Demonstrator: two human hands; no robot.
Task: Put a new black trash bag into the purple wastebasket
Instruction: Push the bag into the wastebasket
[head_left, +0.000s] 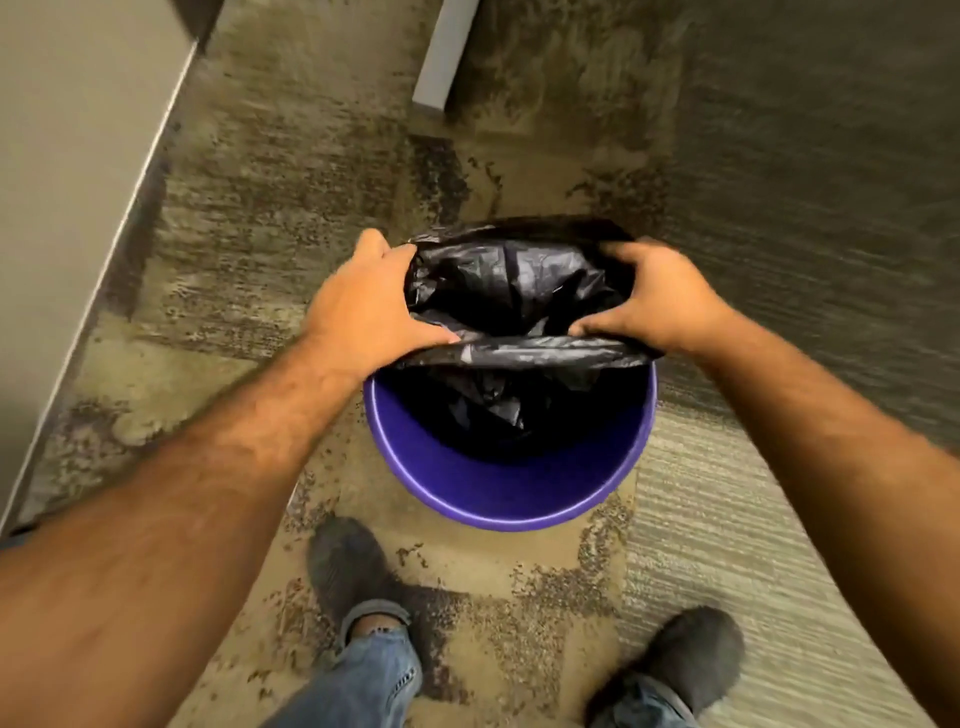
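The purple wastebasket (511, 493) stands on the carpet just ahead of my feet, its round rim facing up. A black trash bag (511, 291) hangs with its lower part down inside the basket and its mouth held wide above the far half of the rim. My left hand (363, 306) grips the left edge of the bag's mouth. On the opposite side my right hand (654, 296) grips the right edge. The near hem of the bag stretches taut between both hands. The basket's bottom is hidden by the bag.
Patterned carpet (291, 171) covers the floor all around. A pale wall (67, 156) with a baseboard runs along the left. A grey post or furniture leg (444, 57) rises at the back. My two dark shoes (353, 571) stand right before the basket.
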